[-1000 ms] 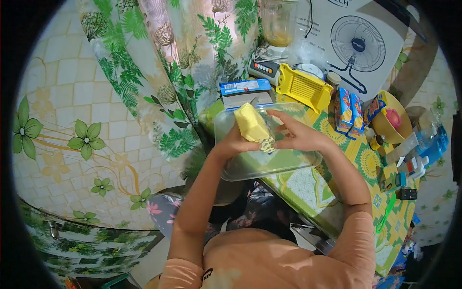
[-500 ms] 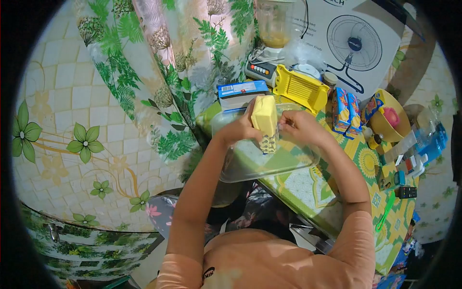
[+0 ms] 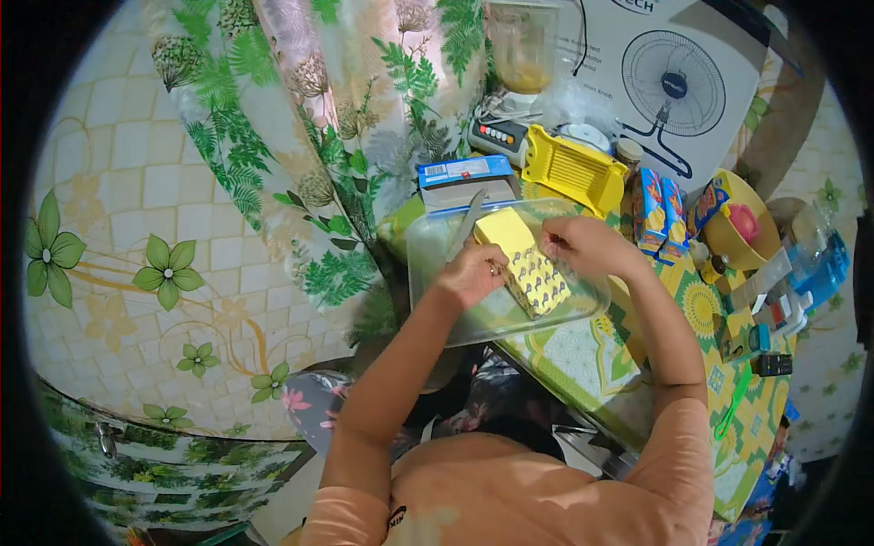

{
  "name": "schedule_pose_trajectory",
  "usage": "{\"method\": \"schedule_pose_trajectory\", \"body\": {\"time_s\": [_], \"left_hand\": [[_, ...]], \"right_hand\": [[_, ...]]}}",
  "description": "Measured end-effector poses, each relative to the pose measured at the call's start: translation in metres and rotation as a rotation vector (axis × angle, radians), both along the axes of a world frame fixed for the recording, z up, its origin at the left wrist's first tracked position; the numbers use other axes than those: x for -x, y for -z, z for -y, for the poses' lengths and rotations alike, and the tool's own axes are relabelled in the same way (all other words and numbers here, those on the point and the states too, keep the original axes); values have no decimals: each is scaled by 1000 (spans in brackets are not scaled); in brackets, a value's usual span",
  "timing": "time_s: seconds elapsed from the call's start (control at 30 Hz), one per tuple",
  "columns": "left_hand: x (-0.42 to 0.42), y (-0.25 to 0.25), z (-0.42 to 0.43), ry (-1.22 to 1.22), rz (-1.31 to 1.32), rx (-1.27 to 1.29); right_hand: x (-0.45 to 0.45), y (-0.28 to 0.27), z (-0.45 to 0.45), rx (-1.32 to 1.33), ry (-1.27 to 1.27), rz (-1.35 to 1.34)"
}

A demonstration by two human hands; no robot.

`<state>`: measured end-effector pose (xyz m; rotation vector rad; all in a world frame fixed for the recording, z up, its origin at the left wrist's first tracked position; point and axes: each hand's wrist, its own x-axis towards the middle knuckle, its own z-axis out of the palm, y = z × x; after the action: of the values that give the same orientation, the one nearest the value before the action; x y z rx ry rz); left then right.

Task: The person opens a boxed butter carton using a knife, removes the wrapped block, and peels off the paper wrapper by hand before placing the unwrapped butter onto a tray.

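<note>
A yellow block of cheese (image 3: pixel 501 227) is tilted over a clear plastic container (image 3: pixel 428 305). Its upper part is bare, while a yellow wrapper with a dark printed pattern (image 3: pixel 537 284) covers the lower part. My left hand (image 3: pixel 475 273) is closed around the block's left side. Beside the block, close to the left fingers, a knife (image 3: pixel 469 220) points up and away; whether the hand touches its handle is hidden. My right hand (image 3: pixel 587 244) is at the block's right edge, fingers pinched together where the wrapper appears to be.
Behind the container lie an opened blue box (image 3: pixel 466 171) and a yellow plastic rack (image 3: pixel 575 173). A blender (image 3: pixel 523 64) stands farther back. To the right are two blue packets (image 3: pixel 660 209), a yellow bowl (image 3: pixel 760 241), small bottles and a green-handled tool (image 3: pixel 731 405).
The block has tilted, so its wrapped face with the printed pattern now shows upward. The knife beside it has come into view. Both hands have shifted slightly right.
</note>
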<state>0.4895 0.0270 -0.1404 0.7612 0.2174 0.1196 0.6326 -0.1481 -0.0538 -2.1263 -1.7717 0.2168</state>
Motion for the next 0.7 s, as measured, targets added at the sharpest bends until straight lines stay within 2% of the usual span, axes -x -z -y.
{"method": "schedule_pose_trajectory", "body": {"time_s": [0.07, 0.17, 0.27, 0.37, 0.47, 0.63, 0.7], "left_hand": [[4, -5, 1, 35, -34, 54], [17, 5, 3, 53, -185, 2], [47, -5, 5, 142, -56, 70], [55, -23, 15, 50, -30, -25], [52, 2, -4, 186, 15, 71], [57, -54, 14, 162, -447, -508], [57, -56, 19, 28, -429, -889]], "right_hand": [[-2, 1, -1, 2, -11, -43], [-7, 1, -2, -26, -51, -93], [-5, 1, -1, -53, -68, -160], [-3, -5, -1, -52, -37, -221], [-4, -2, -1, -54, -15, -240], [-7, 1, -2, -69, 25, -200], [-10, 3, -2, -75, 21, -230]]}}
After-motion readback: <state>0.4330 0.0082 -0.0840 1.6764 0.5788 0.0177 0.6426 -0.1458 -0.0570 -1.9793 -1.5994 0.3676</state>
